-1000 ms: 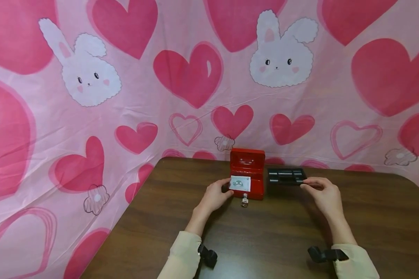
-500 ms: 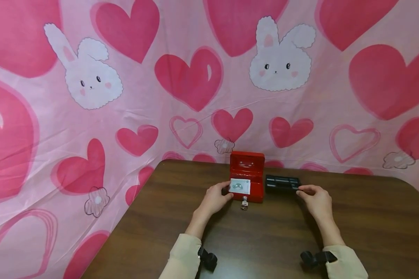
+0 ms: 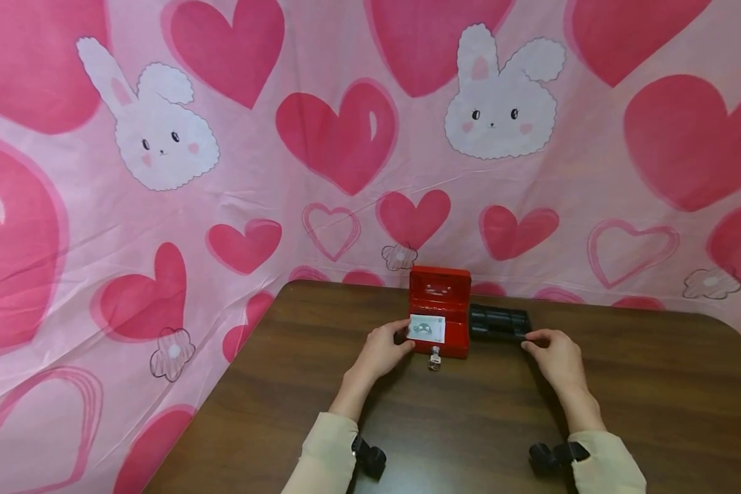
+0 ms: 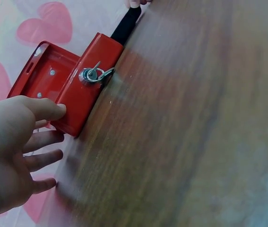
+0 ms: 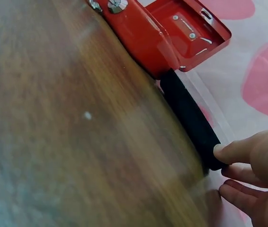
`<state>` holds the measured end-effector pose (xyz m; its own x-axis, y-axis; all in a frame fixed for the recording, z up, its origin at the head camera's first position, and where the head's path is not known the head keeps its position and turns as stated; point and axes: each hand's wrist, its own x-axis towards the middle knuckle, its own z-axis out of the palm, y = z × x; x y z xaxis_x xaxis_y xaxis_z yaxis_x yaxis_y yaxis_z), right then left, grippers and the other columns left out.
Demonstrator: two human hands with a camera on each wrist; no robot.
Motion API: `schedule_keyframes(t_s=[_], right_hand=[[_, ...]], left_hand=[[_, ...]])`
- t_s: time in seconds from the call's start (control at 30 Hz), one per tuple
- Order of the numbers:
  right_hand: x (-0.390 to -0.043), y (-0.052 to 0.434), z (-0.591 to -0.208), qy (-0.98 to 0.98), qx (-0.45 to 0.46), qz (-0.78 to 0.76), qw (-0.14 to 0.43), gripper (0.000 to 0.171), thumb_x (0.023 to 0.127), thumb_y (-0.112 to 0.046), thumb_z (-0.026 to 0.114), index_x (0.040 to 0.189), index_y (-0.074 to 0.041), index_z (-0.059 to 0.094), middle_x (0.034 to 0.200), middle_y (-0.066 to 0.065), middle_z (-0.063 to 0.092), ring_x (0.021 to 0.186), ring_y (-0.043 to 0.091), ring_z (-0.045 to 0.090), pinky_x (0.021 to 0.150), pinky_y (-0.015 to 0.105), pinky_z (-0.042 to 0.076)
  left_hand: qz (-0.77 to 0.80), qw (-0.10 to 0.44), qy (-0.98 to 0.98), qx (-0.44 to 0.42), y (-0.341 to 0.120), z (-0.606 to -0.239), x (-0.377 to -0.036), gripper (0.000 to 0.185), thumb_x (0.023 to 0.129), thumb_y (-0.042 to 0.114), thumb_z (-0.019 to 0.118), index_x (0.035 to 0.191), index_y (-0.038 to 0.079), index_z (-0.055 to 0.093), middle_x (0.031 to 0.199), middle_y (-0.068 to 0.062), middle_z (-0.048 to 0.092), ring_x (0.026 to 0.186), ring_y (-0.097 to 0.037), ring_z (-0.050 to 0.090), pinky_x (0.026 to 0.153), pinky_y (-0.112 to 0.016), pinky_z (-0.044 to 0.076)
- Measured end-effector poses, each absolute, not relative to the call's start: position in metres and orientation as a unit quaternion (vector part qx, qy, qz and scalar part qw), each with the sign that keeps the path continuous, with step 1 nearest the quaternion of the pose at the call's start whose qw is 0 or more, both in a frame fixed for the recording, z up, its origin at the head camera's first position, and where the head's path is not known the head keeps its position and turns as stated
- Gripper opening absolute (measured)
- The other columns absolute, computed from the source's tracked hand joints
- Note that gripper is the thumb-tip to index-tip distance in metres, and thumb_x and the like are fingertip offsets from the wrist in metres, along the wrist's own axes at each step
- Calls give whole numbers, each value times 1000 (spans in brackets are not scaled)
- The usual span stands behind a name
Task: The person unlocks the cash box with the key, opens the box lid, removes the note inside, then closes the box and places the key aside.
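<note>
Now, from the head view, the left hand rests relaxed fingers against the near-left corner of the open red cash box, while the right hand pinches the black coin tray just beyond it. Left wrist view: thumb on the box wall, key in the lock. Right wrist view: the thumb presses the tray's end. Rigid and probably light plastic, the tray looks best held by its short ends.
</note>
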<state>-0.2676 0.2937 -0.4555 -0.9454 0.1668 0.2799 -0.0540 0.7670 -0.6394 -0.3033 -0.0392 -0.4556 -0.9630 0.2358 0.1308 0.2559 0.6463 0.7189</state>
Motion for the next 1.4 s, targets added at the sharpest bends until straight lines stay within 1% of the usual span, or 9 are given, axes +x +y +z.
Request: schedule_keyframes(t_s=[0.13,0.3,0.53,0.7,0.83,0.93,1.1,1.2,1.4], right_hand=[[-268,293,-452,-929,-11,332,164,28,90,-14,70,109,6,70,115,34,63,105,52,57,89,62,46],[-266,292,-446,-923,12,327,204,30,86,-9,72,109,10,68,113,37,59,104,54,55,89,64,44],[-265,287,-440,-913,17,338,230,28,87,-8,71,110,8,69,112,34,62,107,51,55,93,63,42],[-264,281,-434,-906,20,348,241,27,89,-10,71,111,5,70,111,31,64,100,47,62,88,60,48],[-264,276,-431,-903,20,363,230,26,92,-14,70,112,3,69,112,28,65,98,44,65,86,57,51],[-264,273,-429,-903,19,366,223,26,92,-17,70,112,1,70,112,25,67,100,41,65,86,48,52],[-266,269,-429,-904,26,360,228,26,92,-19,71,111,-2,71,108,20,68,95,34,64,76,24,46],[-266,267,-428,-904,36,360,227,26,92,-19,71,111,-2,71,106,19,68,92,31,63,72,20,44],[-266,259,-424,-904,44,364,221,25,92,-18,72,111,-2,71,106,18,68,95,31,63,75,16,44]], left_hand=[[-395,20,-908,-141,-40,-455,-304,51,93,25,69,142,16,57,140,-7,61,127,-27,58,106,-51,47],[-397,19,-906,-145,-40,-455,-303,51,93,24,69,142,14,57,139,-8,61,126,-26,58,106,-50,47],[-398,14,-906,-145,-38,-454,-302,50,93,25,69,141,13,57,138,-8,62,125,-26,59,106,-50,48],[-397,14,-906,-148,-38,-454,-302,50,93,25,69,140,13,58,138,-7,62,126,-26,58,107,-50,47],[-402,9,-904,-147,-38,-453,-302,51,93,25,70,141,13,57,138,-7,62,125,-26,58,106,-50,47],[-408,6,-902,-144,-38,-451,-302,51,93,24,70,141,14,57,139,-7,62,125,-26,59,105,-50,48],[-409,2,-902,-141,-38,-449,-302,51,93,25,69,142,14,57,140,-6,61,126,-26,58,105,-50,48],[-407,3,-903,-136,-37,-448,-301,51,93,25,70,141,14,57,140,-7,61,127,-27,58,105,-50,48],[-398,5,-908,-132,-37,-448,-300,50,93,25,70,140,15,58,140,-7,61,126,-27,58,105,-51,48]])
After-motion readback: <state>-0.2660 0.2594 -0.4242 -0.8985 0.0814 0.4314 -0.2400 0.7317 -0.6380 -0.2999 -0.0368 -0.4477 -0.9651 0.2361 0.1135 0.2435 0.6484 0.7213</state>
